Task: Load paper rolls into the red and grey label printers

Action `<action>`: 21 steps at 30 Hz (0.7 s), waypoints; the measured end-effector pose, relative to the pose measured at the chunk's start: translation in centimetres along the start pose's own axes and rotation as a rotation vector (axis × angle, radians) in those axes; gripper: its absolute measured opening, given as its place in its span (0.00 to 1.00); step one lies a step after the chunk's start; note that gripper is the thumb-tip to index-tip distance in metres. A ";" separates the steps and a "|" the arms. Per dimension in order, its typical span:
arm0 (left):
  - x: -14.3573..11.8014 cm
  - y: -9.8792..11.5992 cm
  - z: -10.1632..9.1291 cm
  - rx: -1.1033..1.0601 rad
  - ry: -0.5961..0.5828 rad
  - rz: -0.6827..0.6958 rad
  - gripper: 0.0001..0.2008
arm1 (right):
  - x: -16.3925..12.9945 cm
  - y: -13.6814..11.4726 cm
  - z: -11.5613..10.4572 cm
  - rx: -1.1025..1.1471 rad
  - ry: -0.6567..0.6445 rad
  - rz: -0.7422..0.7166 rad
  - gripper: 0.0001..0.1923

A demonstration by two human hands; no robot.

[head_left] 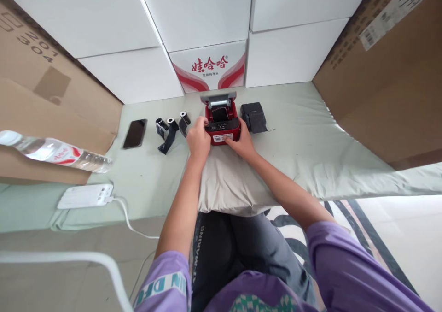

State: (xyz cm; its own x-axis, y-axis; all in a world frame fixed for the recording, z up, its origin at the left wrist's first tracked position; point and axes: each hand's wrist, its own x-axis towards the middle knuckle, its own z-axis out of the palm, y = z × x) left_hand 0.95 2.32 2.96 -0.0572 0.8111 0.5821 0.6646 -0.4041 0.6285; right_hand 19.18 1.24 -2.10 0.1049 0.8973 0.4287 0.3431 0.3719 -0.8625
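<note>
A small red and black printer [223,126] sits on the green-covered surface with its grey lid [219,97] raised. Inside its bay are a shiny roller and a piece of black material [220,114]. My left hand [199,139] grips the printer's left side, thumb near the top edge. On the other side, my right hand [244,141] has its fingers around the right flank and its thumb by the white label on the front. Just right of it lies a black device [253,117] with a dark strip at its lower edge. Several rolls of black film [171,123] stand to the left.
A dark phone [135,133] lies farther left. Near the front edge is a white power bank [85,196] with a cable. A water bottle [55,151] is at the far left. White boxes [209,67] line the back; cardboard boxes [390,81] flank both sides.
</note>
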 end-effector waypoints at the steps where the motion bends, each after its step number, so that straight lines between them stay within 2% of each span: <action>1: -0.1 -0.1 0.0 0.005 -0.001 -0.001 0.20 | 0.0 0.0 0.0 0.000 -0.002 0.000 0.50; 7: -1.0 -1.3 -0.3 -0.123 0.040 0.004 0.25 | 0.1 0.0 0.0 0.025 0.002 0.006 0.50; 10: 0.3 -1.6 -1.3 -0.116 0.039 0.005 0.24 | 0.2 0.0 0.0 0.027 0.011 0.008 0.49; 12: 2.6 -1.4 -2.1 -0.037 -0.098 0.002 0.20 | 0.2 0.0 0.0 0.027 0.014 0.008 0.50; 15: 7.1 -0.2 -2.6 0.109 -0.444 0.026 0.17 | 0.2 0.2 0.0 0.041 0.013 -0.004 0.50; 18: 10.9 1.3 -1.5 0.242 -0.731 0.114 0.18 | 0.2 0.3 0.0 0.054 0.019 -0.016 0.50; 21: 12.7 2.3 0.6 0.450 -0.905 0.164 0.15 | 0.2 0.4 -0.1 0.058 0.020 -0.011 0.48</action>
State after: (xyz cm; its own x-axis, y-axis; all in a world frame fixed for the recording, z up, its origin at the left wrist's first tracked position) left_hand 2.16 11.96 11.50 0.5197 0.8505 -0.0815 0.8422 -0.4939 0.2161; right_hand 19.39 1.54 -2.31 0.1203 0.8885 0.4429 0.2897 0.3953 -0.8717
